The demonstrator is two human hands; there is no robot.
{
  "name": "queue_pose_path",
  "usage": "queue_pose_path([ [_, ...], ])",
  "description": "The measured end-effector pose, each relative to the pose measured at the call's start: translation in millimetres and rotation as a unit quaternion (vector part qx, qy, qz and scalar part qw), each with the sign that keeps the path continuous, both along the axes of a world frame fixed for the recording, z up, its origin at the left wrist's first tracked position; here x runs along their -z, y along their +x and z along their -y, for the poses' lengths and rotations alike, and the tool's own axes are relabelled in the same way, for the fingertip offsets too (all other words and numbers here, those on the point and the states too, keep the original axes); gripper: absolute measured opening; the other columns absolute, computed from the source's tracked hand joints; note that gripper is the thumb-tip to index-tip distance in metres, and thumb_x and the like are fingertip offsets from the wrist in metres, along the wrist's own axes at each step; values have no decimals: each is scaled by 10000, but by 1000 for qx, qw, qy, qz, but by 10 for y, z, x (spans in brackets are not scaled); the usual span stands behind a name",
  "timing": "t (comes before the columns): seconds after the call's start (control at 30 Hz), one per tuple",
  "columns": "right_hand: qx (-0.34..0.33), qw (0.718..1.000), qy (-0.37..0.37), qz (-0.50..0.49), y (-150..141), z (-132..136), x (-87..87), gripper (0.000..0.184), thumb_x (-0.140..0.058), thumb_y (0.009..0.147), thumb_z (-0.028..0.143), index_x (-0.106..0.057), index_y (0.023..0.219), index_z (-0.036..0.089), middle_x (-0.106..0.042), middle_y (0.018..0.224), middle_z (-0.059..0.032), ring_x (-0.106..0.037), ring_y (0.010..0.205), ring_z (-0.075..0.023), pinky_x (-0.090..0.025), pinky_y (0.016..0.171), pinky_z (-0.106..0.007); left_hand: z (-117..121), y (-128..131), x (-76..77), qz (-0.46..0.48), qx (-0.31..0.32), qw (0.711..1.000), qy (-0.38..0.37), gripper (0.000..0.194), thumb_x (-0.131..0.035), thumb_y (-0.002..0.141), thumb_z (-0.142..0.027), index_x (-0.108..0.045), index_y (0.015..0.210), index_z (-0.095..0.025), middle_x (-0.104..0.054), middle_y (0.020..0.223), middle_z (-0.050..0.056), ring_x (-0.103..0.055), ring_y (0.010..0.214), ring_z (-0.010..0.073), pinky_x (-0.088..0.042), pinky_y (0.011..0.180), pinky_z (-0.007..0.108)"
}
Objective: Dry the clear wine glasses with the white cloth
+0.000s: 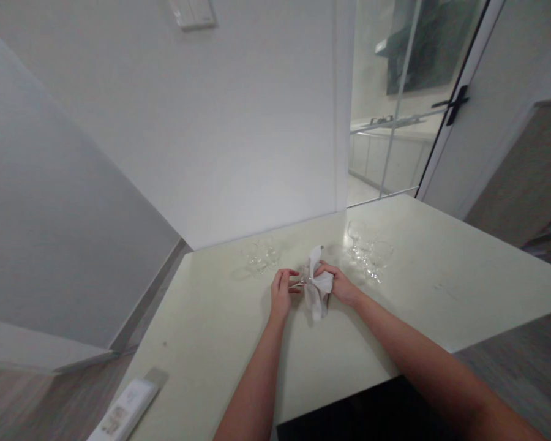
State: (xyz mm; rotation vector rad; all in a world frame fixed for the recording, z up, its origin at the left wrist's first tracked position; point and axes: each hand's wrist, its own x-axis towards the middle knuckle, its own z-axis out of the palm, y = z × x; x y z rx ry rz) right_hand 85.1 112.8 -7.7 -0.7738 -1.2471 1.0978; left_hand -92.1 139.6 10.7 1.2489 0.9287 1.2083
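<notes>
My left hand [282,291] pinches the base of a clear stemmed glass [299,283] that lies sideways above the pale tabletop [211,343]. My right hand [337,283] is closed round a white cloth [316,288] wrapped over the bowl of that glass. The cloth hangs down a little below my fingers. Both hands meet near the table's middle, toward its far edge.
Clear glasses stand in two groups at the far edge: one left of my hands [259,257], one to the right [370,254]. A white flat packet [123,411] lies at the near left corner. A white wall and a glass door [395,98] are behind.
</notes>
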Motion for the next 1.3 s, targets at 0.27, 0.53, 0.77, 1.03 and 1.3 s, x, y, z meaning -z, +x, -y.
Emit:
queue_pose_path([
  [0.27,37,982,59,176,-19,50,-47,562,-732,660,218,-587,1202,253,-499,1213,-60,-460,1178,-250,-326,1036,-392,10,-23,-29,13,14,1000,-15,411,-549,784,-569,-570,847,-163,-659,892,64,-566,461,94,-434,427,217],
  [0.53,96,977,18,187,-57,35,-12,570,-811,597,368,-582,1092,199,-592,1025,-37,-558,961,-222,-431,882,-353,36,-25,-12,-14,25,998,48,337,-553,805,-497,-594,823,-163,-621,763,29,-509,504,93,-423,475,216],
  [0.77,126,981,-144,10,-43,17,-79,345,-669,729,486,-631,852,167,-614,701,5,-531,606,-143,-424,588,-271,158,27,-11,-95,53,984,141,308,-504,853,-440,-633,802,-165,-574,692,20,-490,553,105,-381,515,212],
  [1.03,-8,990,-137,-16,-51,85,-75,512,-798,581,296,-612,1051,207,-695,876,-4,-615,754,-174,-486,701,-281,-82,-18,67,42,-12,994,-97,296,-538,765,-463,-567,828,-175,-549,684,-27,-411,397,43,-219,348,158],
  [1.3,-39,957,-244,-155,-24,42,-71,409,-421,722,466,-650,918,189,-724,878,-91,-671,857,-279,-495,796,-419,-133,-32,83,106,-12,980,-171,268,-570,707,-400,-561,812,-153,-516,627,-44,-390,370,29,-213,336,161],
])
